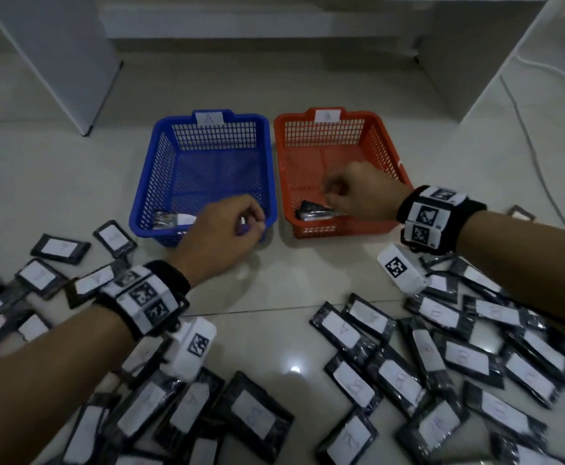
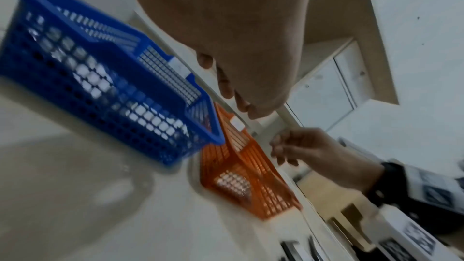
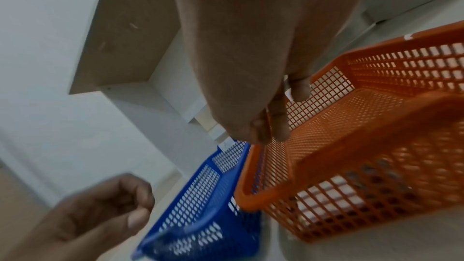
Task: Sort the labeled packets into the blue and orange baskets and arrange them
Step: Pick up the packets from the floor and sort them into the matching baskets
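Note:
The blue basket (image 1: 147, 182), tagged A, stands left of the orange basket (image 1: 392, 152), tagged B, on the tiled floor. One black packet (image 1: 170, 219) with a white label lies in the blue basket's near left corner. Another packet (image 1: 313, 211) lies at the orange basket's near wall. My left hand (image 1: 254, 226) hovers over the blue basket's near right corner, fingers loosely curled and empty. My right hand (image 1: 331, 193) hangs above the packet in the orange basket, fingers bent down, holding nothing. Both hands are blurred in the wrist views.
Several labelled packets are heaped on the floor at the left (image 1: 39, 276), in front (image 1: 187, 407) and at the right (image 1: 459, 357). A lone packet (image 1: 521, 213) lies right of the orange basket. White cabinet panels (image 1: 56, 62) and a cable (image 1: 526, 129) flank the baskets.

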